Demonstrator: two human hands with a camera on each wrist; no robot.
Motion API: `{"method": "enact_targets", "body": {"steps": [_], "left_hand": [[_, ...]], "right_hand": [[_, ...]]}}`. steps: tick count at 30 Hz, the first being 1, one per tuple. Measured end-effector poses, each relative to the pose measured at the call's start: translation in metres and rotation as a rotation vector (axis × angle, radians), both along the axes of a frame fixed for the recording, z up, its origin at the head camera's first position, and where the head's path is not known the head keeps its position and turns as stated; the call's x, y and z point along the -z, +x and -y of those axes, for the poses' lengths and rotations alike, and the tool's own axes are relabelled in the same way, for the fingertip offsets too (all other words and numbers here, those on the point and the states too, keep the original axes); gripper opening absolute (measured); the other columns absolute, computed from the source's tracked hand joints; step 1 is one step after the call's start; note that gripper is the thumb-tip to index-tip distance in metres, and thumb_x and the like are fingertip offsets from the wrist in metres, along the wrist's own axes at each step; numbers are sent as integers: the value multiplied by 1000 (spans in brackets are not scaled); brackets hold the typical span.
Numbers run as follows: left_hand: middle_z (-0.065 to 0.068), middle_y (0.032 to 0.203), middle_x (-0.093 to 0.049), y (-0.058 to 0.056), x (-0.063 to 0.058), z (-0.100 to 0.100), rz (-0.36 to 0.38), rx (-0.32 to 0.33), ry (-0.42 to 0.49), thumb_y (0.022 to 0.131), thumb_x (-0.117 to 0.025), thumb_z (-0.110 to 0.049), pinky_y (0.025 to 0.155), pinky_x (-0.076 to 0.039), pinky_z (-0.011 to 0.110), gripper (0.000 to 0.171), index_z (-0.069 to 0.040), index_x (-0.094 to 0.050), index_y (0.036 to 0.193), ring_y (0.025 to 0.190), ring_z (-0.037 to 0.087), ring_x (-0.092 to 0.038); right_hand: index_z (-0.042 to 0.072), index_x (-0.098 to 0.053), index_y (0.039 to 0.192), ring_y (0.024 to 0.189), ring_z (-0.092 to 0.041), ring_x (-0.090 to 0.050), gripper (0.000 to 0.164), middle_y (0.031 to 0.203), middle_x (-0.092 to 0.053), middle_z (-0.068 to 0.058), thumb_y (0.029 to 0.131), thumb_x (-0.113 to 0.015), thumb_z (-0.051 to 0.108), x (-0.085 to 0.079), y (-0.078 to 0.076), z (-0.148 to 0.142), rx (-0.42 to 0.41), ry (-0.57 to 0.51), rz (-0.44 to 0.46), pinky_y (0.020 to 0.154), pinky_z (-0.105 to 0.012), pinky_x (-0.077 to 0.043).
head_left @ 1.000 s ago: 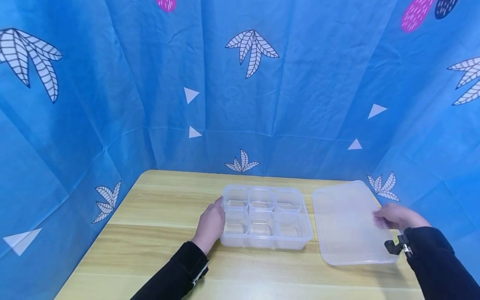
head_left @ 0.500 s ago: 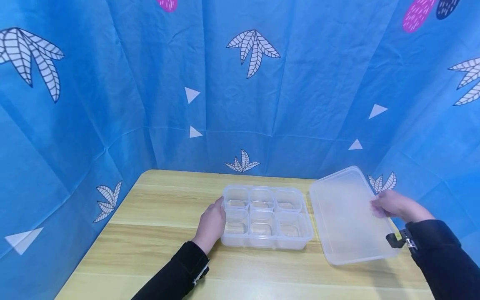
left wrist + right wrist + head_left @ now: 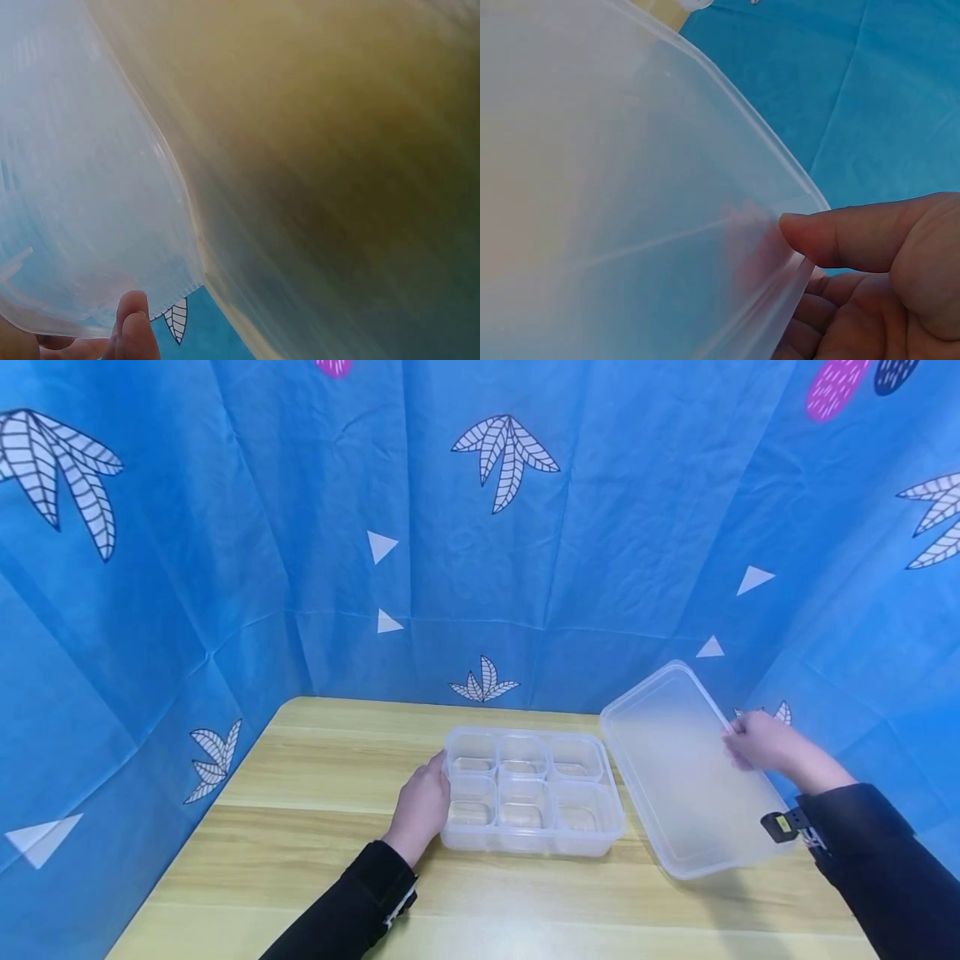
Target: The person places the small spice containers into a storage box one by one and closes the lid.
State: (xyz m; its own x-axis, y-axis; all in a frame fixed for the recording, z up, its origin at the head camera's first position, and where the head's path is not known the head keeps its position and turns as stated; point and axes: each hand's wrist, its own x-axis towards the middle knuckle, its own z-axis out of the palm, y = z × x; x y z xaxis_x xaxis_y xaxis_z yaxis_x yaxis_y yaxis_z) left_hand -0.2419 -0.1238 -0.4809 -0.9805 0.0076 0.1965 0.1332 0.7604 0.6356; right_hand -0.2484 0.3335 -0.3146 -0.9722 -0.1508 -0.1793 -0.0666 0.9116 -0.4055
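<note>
Open room left and front; lid (image 3: 682, 768) and curtain (image 3: 480, 577) hem the right.
A broad way runs over the table (image 3: 300, 835) left of the left hand (image 3: 421, 800), and another between the sleeves (image 3: 345, 906) to the front of the box (image 3: 528, 841), whose compartments (image 3: 472, 814) open upward. The left hand, at the box's left wall, bars that side. Rightward, the tilted lid in the right hand (image 3: 761, 742) blocks passage; between lid and box shows a thin wedge, widening toward the front. Behind the box, a narrow strip of table leads to the curtain, which also walls both sides.

A blue leaf-print curtain (image 3: 480, 568) hangs behind a wood-grain table (image 3: 322, 785).
</note>
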Motion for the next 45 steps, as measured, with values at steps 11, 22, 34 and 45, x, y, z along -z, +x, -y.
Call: {"method": "enact_targets", "body": {"steps": [11,22,34,45], "left_hand": [[27,126,-61,0,-1,0,13,-3,1,107,-40,-13,96,-51,49,44,5,-43,147,112,37,-63],[26,123,-62,1,1,0,20,-6,2,107,-40,-14,95,-52,48,44,4,-43,147,108,34,-64],[26,122,-62,1,0,-1,15,-14,12,107,-41,-13,94,-52,49,43,4,-45,146,108,36,-64],[25,116,-64,1,1,-1,-6,-16,-6,107,-42,-12,90,-54,48,43,5,-46,145,100,34,-67]], "right_hand": [[5,-47,77,58,-19,-41,27,67,-43,-5,103,-43,9,-20,0,39,-44,135,-232,54,-33,-34],[-8,-60,92,60,-25,-51,17,70,-55,-11,98,-50,4,-19,3,88,-110,214,-542,57,-46,-48],[-3,-65,101,68,-27,-59,14,83,-64,-13,98,-54,3,-12,1,126,-195,226,-668,60,-48,-53],[-3,-67,100,76,-27,-64,11,86,-65,-13,91,-61,-6,7,1,153,-360,328,-890,56,-39,-55]]}}
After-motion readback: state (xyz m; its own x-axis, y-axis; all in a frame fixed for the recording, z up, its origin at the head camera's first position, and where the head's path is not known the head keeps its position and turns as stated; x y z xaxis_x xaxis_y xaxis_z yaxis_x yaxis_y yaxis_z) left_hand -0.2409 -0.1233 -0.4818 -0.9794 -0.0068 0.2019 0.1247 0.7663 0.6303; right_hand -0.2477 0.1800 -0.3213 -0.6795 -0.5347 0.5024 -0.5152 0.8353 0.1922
